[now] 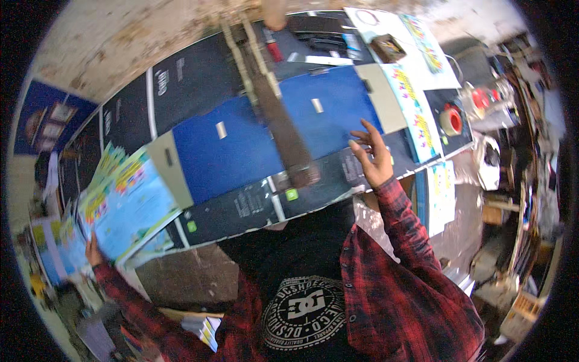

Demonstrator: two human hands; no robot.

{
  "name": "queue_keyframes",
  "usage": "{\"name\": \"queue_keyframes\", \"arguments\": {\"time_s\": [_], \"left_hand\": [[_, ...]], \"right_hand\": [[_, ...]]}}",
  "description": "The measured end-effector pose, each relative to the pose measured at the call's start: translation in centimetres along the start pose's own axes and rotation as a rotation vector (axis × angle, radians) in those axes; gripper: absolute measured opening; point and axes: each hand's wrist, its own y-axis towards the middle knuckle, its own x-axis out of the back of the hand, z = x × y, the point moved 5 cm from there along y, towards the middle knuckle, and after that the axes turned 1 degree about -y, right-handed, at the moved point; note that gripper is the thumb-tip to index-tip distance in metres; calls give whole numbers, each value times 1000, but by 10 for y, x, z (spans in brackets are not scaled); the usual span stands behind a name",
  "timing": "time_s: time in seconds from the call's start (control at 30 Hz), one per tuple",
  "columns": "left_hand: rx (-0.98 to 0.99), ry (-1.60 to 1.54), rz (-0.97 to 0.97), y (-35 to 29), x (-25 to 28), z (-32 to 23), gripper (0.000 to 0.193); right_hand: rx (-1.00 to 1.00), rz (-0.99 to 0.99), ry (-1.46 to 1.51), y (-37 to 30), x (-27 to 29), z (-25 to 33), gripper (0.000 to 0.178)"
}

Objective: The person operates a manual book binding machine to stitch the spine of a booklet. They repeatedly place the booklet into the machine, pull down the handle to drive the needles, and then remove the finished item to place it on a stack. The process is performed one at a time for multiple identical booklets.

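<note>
At the far left, my left hand point(94, 251) pinches the near edge of colourful printed sheets point(136, 196), light blue with yellow and pink. They lie loosely stacked on the table's left end. My right hand point(376, 155) is held above the near right part of the table, fingers apart, with nothing in it. Close to it lies a blue sheet or board point(338, 99) with a grey strip point(383, 96) along its right end. Another blue section point(223, 154) lies to the left, with a grey strip point(169, 170) beside the printed sheets. A long brown bar point(277, 120) crosses between the blue sections.
Dark mats with white lines cover the table point(199, 75). At the back are a red-handled tool point(273, 47), a white strip point(319, 60) and a small box point(388, 48). More printed sheets point(413, 111) and a tape roll point(450, 122) lie right. A wall stands behind.
</note>
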Motion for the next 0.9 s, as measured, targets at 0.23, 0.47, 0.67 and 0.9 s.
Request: {"name": "queue_keyframes", "arguments": {"time_s": [0.23,0.47,0.67,0.9], "left_hand": [[-33,97,-225,-9,-16,-33,57],[-320,-19,281,-159,-172,-302,43],[-337,-52,290,-238,-152,-365,53],[-517,-126,529,-283,-190,-449,46]], "right_hand": [[-80,-402,-642,69,153,-117,68],[-355,-250,-988,112,199,-157,99],[-331,-147,-948,139,185,-160,91],[195,-153,-657,48,57,-131,68]]}}
